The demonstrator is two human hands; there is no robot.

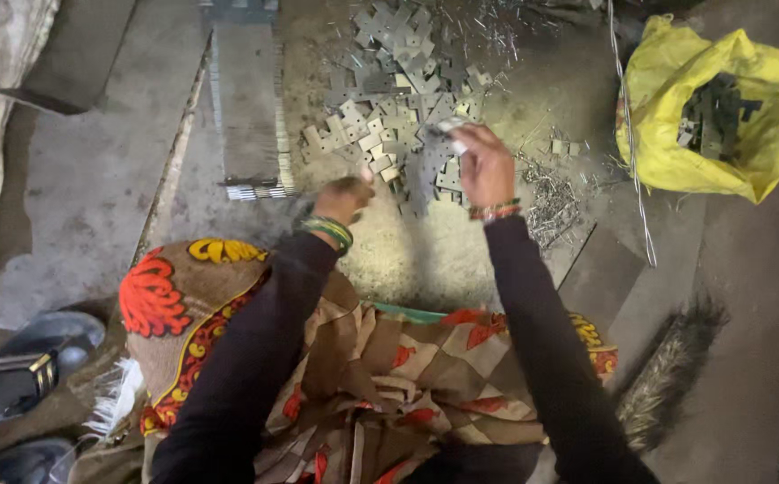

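Note:
My left hand (346,197), with green bangles at the wrist, is closed on a small flat metal piece near the lower edge of a heap of grey cross-shaped metal plates (389,99) on the floor. My right hand (483,166), wearing a red and green bangle, pinches another small metal plate (447,128) just above the heap. Both arms wear dark sleeves over a patterned brown, red and yellow cloth (362,358) on my lap.
A stack of thin metal strips (250,108) lies left of the heap. A yellow bag (676,116) holding dark metal plates sits at the right. Wire scraps (555,193) litter the floor, a thin wire (631,152) runs down it, and sandals (22,376) lie lower left.

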